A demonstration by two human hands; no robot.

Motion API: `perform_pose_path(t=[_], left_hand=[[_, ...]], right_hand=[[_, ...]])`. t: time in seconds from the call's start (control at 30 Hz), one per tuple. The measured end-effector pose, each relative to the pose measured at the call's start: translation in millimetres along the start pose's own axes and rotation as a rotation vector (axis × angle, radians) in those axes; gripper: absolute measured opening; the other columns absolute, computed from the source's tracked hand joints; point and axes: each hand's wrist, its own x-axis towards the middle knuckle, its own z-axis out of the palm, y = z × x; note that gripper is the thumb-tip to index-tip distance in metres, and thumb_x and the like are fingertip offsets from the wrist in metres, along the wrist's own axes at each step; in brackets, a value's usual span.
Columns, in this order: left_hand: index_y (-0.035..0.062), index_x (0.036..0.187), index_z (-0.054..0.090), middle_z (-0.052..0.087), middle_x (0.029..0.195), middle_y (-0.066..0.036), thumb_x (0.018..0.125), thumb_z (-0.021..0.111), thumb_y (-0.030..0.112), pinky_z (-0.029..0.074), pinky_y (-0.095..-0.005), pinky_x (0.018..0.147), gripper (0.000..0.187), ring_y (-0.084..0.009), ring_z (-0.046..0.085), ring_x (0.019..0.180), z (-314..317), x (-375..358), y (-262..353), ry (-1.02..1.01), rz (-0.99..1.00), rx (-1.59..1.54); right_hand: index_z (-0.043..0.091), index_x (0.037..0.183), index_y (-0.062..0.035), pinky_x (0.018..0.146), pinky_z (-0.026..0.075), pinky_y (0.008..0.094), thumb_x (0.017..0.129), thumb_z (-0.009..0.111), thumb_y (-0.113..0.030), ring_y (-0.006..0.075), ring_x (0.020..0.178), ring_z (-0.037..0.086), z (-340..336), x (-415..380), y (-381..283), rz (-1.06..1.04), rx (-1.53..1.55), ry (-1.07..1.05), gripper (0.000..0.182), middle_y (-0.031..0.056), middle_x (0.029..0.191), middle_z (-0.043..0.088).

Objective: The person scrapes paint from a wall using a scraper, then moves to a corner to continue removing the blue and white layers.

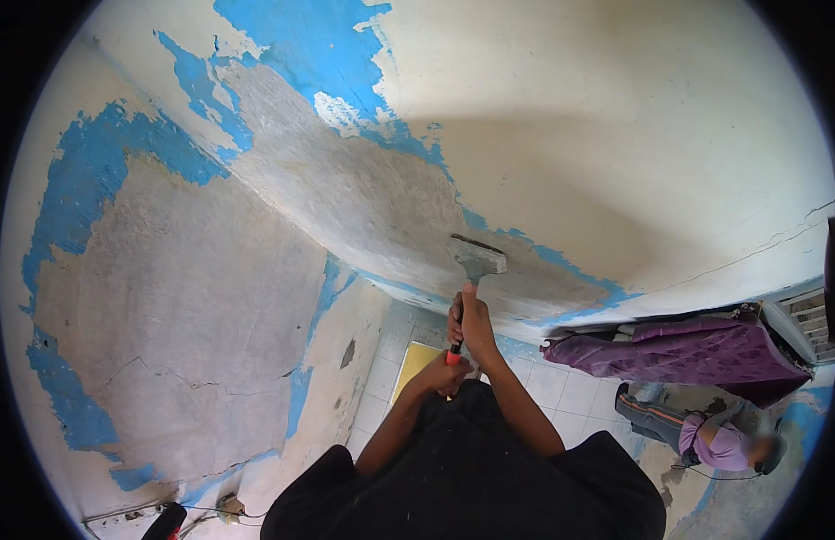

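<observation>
Overhead, both hands — right, left — clench a scraper, its handle mostly hidden

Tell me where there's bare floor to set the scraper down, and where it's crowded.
Bare tiles show between the yellow panel and the purple cloth, right of the hands. It is crowded farther right, where another person sits below the cloth. Both hands, left hand and right hand, grip the scraper.
</observation>
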Motion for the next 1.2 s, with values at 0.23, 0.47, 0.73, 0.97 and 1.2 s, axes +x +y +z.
perform_pose_path(t=[0.23, 0.47, 0.73, 0.97, 1.2], left_hand=[[0.0080, 0.062, 0.047, 0.046, 0.050, -0.003, 0.087, 0.060, 0.026, 0.032, -0.0268, 0.036, 0.033, -0.0128, 0.045, 0.039, 6, -2, 1, -0.023, 0.042, 0.046], [0.0070, 0.062, 0.048, 0.046, 0.050, -0.003, 0.089, 0.060, 0.026, 0.033, -0.0270, 0.037, 0.036, -0.0130, 0.046, 0.040, 11, -19, 21, -0.014, 0.023, 0.087], [0.0063, 0.065, 0.049, 0.043, 0.048, -0.003, 0.087, 0.060, 0.021, 0.032, -0.0297, 0.033, 0.028, -0.0141, 0.041, 0.034, 9, -11, 23, -0.028, 0.106, 0.099], [0.0060, 0.063, 0.049, 0.045, 0.050, -0.003, 0.090, 0.059, 0.023, 0.036, -0.0282, 0.037, 0.034, -0.0143, 0.044, 0.038, -13, -2, 4, 0.019, 0.048, 0.112], [0.0069, 0.063, 0.046, 0.039, 0.047, -0.001, 0.089, 0.061, 0.021, 0.030, -0.0279, 0.035, 0.033, -0.0122, 0.039, 0.035, -8, -7, 0, -0.011, 0.028, -0.031]], right_hand=[[0.035, 0.067, -0.0090, 0.036, 0.031, 0.0275, 0.098, 0.033, -0.062, 0.0116, 0.036, 0.033, -2, -4, -11, 0.014, 0.003, -0.001, 0.062, 0.0004, 0.048, 0.032], [0.034, 0.067, -0.0091, 0.036, 0.032, 0.0273, 0.098, 0.033, -0.063, 0.0111, 0.036, 0.033, 4, -8, -15, -0.008, 0.001, -0.025, 0.062, 0.0008, 0.048, 0.032], [0.034, 0.067, -0.0096, 0.036, 0.032, 0.0281, 0.098, 0.033, -0.063, 0.0112, 0.037, 0.033, 8, -4, -24, -0.028, -0.036, -0.037, 0.062, 0.0011, 0.048, 0.032], [0.034, 0.066, -0.0101, 0.036, 0.031, 0.0279, 0.097, 0.033, -0.064, 0.0112, 0.037, 0.032, 9, 9, 0, -0.003, -0.028, 0.008, 0.062, 0.0005, 0.047, 0.031], [0.034, 0.065, -0.0103, 0.035, 0.031, 0.0276, 0.096, 0.034, -0.066, 0.0107, 0.036, 0.031, 15, 2, -7, 0.021, -0.001, 0.013, 0.064, 0.0007, 0.047, 0.032]])
